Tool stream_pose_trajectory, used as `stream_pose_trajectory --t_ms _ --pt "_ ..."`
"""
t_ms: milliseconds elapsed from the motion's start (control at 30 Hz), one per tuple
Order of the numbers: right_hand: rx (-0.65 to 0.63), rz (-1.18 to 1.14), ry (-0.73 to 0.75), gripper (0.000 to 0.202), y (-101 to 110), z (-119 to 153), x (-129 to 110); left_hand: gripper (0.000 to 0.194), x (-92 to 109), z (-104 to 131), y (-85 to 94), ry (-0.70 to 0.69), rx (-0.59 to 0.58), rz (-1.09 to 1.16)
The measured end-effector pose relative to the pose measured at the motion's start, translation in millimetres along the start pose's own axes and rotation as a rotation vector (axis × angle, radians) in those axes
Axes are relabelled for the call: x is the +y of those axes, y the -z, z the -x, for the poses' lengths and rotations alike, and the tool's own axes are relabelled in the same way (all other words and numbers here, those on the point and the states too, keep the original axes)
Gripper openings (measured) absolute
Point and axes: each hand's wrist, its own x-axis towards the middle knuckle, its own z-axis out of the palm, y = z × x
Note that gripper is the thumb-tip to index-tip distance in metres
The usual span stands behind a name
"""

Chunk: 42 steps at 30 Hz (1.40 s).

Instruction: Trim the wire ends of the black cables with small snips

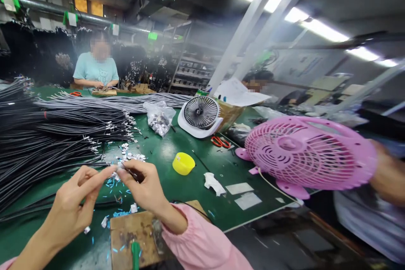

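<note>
Touching one white piece [120,165]: left hand [73,198], grip apart; right hand [147,185], clamped on it.

Cable bundles [63,135] cover the table [158,149] beyond and beside the left hand [71,206].
A wooden board [123,236] lies on the near side of the right hand [144,185]. Past both hands sits a bag [160,120], a small fan [201,112] to its right; scissors [220,142] lie between that and a larger fan [303,152], well right of the hands.
</note>
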Motion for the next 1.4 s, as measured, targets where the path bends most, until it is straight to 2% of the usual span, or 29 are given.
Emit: stream_pose_trajectory --t_ms 67,167,267,433,633,867,1133,1200,1267,1400 --pt "-0.012 0.03 0.022 0.021 2.0 1.6 -2.1 0.044 2.8 -1.3 -0.6 -0.02 0.006 -0.036" --pt "-0.032 0.048 0.063 0.027 4.4 3.5 -3.7 0.032 2.9 2.0 -2.1 0.014 0.008 -0.055" --pt "-0.049 0.036 0.042 0.031 5.0 3.6 -3.8 0.021 2.5 8.1 -4.4 0.055 0.043 -0.058" --pt "-0.084 0.008 0.045 0.034 3.0 1.0 -3.9 0.017 6.6 11.4 -7.2 0.106 0.128 -0.047" --pt "-0.111 0.089 0.044 0.044 2.5 2.6 -6.2 0.013 10.6 11.1 -11.2 0.158 0.179 -0.066" --pt "-0.134 0.056 0.019 0.042 2.8 3.6 -7.4 0.018 13.9 8.3 -12.5 0.175 0.137 -0.066" --pt "-0.221 -0.026 -0.066 0.035 4.0 3.1 -7.4 0.03 17.0 2.1 -5.2 0.251 0.014 0.09" --pt "-0.209 -0.067 -0.07 0.028 3.8 3.3 -7.6 0.032 16.9 3.3 -4.9 0.298 0.0 0.116" --pt "-0.171 -0.076 -0.079 0.013 3.7 3.9 -8.2 0.029 16.7 5.2 -6.1 0.365 0.047 0.125" --pt "-0.09 0.087 0.07 0.013 4.4 6.8 -9.0 0.026 18.3 7.1 -9.2 0.451 0.189 0.123"
